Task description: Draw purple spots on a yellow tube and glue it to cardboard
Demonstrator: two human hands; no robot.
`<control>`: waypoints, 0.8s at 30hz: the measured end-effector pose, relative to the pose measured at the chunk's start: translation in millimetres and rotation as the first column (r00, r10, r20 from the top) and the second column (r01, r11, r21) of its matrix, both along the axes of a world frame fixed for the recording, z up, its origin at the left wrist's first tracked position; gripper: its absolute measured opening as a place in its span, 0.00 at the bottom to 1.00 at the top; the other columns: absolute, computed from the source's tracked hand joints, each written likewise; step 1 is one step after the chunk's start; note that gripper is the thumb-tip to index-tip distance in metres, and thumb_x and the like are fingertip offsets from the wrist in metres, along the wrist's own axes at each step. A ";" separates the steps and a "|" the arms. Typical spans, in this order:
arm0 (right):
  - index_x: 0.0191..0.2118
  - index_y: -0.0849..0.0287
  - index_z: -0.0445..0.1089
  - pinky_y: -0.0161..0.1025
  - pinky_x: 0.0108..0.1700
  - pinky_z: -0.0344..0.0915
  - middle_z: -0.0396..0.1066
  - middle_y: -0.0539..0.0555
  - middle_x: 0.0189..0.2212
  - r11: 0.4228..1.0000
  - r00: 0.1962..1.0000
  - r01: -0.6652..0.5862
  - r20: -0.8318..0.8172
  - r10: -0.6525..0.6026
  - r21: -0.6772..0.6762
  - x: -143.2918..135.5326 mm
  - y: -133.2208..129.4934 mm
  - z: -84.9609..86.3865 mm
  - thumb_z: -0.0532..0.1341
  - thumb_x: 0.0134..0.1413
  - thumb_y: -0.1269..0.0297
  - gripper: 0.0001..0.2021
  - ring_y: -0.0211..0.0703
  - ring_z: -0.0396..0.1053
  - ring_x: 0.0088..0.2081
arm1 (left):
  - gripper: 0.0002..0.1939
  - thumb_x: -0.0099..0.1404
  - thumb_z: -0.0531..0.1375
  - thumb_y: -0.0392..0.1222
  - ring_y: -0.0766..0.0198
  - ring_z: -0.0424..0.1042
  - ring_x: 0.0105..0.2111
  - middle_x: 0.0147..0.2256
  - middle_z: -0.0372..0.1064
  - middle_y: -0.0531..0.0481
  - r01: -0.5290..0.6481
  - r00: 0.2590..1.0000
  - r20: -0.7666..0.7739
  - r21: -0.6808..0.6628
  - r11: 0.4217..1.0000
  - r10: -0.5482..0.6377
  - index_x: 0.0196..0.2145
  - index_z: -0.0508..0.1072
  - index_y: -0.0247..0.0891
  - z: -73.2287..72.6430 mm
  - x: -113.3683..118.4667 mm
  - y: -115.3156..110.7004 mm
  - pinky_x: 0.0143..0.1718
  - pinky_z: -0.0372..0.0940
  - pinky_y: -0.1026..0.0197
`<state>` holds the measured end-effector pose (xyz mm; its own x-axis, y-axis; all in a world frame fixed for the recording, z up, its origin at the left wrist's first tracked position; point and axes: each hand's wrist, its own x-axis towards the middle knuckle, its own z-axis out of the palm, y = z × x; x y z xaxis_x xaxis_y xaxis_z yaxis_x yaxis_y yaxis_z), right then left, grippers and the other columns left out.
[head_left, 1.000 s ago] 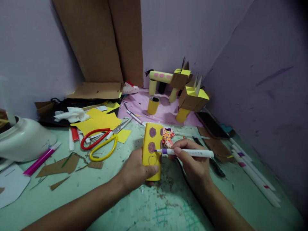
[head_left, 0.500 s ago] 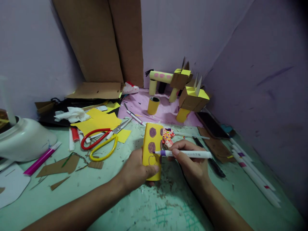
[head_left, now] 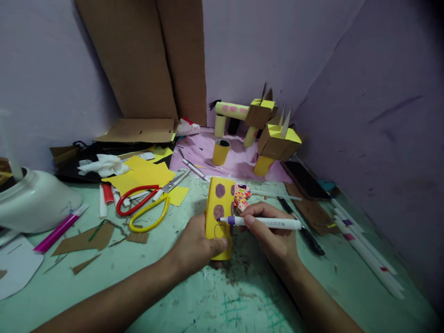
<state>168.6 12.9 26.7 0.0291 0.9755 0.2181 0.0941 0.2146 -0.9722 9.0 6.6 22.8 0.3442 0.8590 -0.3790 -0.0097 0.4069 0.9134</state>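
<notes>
The left hand [head_left: 196, 245] grips the near end of a yellow tube [head_left: 219, 210] lying on the green table [head_left: 243, 296], thumb across its lower edge. The right hand [head_left: 274, 233] pinches a white marker [head_left: 263, 222] with a purple band, held level, its tip on the tube beside an outlined, unfilled circle. Two filled purple dots sit farther up the tube. Just beyond the tube lies a patterned paper scrap [head_left: 241, 196].

To the left, scissors [head_left: 147, 203] with a red and a yellow handle rest on the table, touching yellow paper [head_left: 142, 173]. Farther left stands a white pot [head_left: 34, 201]; its contents are hidden. A pink marker [head_left: 60, 229] lies just beside it.

Behind, on a pink sheet [head_left: 236, 162], a small yellow cup [head_left: 221, 152] stands upright, open and dark inside; whether it holds anything cannot be told. Near it stand two cardboard figures [head_left: 270, 134] on tube legs.
</notes>
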 end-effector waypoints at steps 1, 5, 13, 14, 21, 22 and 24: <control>0.23 0.57 0.72 0.33 0.23 0.59 0.72 0.48 0.17 1.000 1.000 -0.002 0.001 0.002 0.001 0.1 0.2 -0.6 0.64 0.47 0.63 0.06 0.38 0.65 0.19 | 0.25 0.45 0.64 0.45 0.63 0.68 0.24 0.27 0.68 0.51 0.002 1.000 0.002 0.001 1.000 -0.002 0.41 0.65 0.34 0.1 0.1 -0.2 0.21 0.67 0.59; 0.24 0.57 0.72 0.33 0.23 0.60 0.72 0.48 0.17 1.000 1.000 -0.007 0.016 0.006 0.024 0.9 1.3 -2.9 0.64 0.47 0.63 0.06 0.37 0.66 0.20 | 0.24 0.45 0.64 0.45 0.63 0.68 0.24 0.27 0.67 0.51 0.002 1.000 0.000 0.001 1.000 -0.002 0.39 0.66 0.33 0.0 0.2 -0.8 0.21 0.67 0.59; 0.26 0.57 0.72 0.33 0.24 0.63 0.74 0.48 0.18 0.998 0.999 -0.026 0.038 0.024 0.062 0.3 2.9 -6.9 0.63 0.49 0.64 0.05 0.38 0.68 0.20 | 0.22 0.45 0.64 0.42 0.63 0.69 0.24 0.27 0.68 0.51 -0.015 1.000 0.003 -0.012 1.000 0.015 0.39 0.66 0.34 -2.1 -0.3 0.2 0.20 0.67 0.60; 0.26 0.57 0.72 0.33 0.25 0.63 0.74 0.48 0.18 0.998 0.999 -0.029 0.032 0.027 0.062 0.5 3.4 -8.0 0.63 0.49 0.64 0.05 0.38 0.68 0.20 | 0.22 0.45 0.64 0.41 0.63 0.69 0.24 0.27 0.68 0.51 -0.016 1.000 0.005 -0.011 1.000 0.016 0.39 0.66 0.34 -1.7 0.0 0.3 0.20 0.67 0.61; 0.28 0.56 0.74 0.31 0.25 0.65 0.76 0.48 0.20 0.995 0.998 -0.066 0.020 0.065 0.077 2.5 6.1 -12.7 0.64 0.50 0.63 0.04 0.37 0.70 0.21 | 0.23 0.45 0.64 0.41 0.63 0.68 0.23 0.27 0.67 0.52 -0.019 0.999 0.028 -0.014 1.000 0.020 0.40 0.66 0.34 0.2 0.3 0.1 0.20 0.67 0.61; 0.28 0.56 0.74 0.31 0.25 0.64 0.75 0.48 0.20 0.995 0.998 -0.057 0.021 0.056 0.076 2.6 5.8 -12.2 0.64 0.50 0.64 0.04 0.37 0.70 0.21 | 0.23 0.45 0.64 0.41 0.63 0.68 0.24 0.27 0.67 0.52 -0.017 1.000 0.025 -0.015 1.000 0.018 0.40 0.66 0.34 -0.1 0.1 0.2 0.20 0.67 0.61; 0.28 0.56 0.73 0.31 0.25 0.64 0.75 0.48 0.19 0.996 0.999 -0.050 0.026 0.048 0.077 3.0 5.2 -11.1 0.64 0.50 0.64 0.04 0.37 0.70 0.21 | 0.23 0.45 0.64 0.42 0.63 0.68 0.24 0.27 0.67 0.52 -0.014 1.000 0.023 -0.014 1.000 0.014 0.40 0.66 0.34 -0.7 0.0 0.3 0.20 0.67 0.60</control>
<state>171.5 18.1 15.6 -0.0247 0.9557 0.2932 0.1042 0.2941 -0.9501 9.0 7.0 22.1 0.3407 0.8586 -0.3831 -0.0363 0.4192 0.9071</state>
